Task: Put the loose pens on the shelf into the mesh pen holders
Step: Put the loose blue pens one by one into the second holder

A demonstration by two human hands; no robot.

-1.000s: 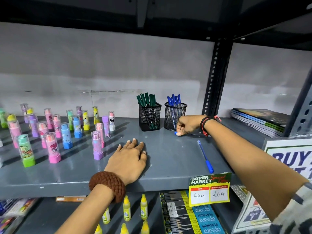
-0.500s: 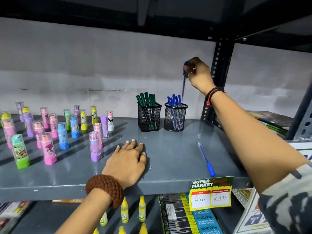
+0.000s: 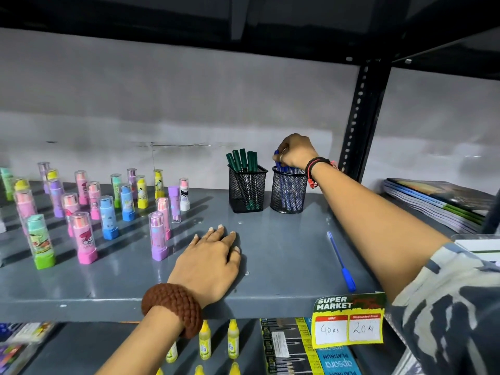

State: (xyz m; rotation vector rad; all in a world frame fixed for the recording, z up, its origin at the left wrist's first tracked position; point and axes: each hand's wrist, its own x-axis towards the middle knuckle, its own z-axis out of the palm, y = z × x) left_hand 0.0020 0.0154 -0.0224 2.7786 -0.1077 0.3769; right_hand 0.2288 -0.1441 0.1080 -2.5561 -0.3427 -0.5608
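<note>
A blue pen [image 3: 276, 158] is being gripped by the right hand [image 3: 296, 152] inside the round holder [image 3: 288, 192] directly below; one loose pen [image 3: 341, 262] is being left nearer the shelf's front edge.

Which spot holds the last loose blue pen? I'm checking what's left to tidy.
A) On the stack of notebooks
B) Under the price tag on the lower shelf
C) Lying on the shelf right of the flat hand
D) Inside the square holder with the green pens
C: the loose blue pen lies on the grey shelf, right of the flat left hand and outside both holders.
</note>
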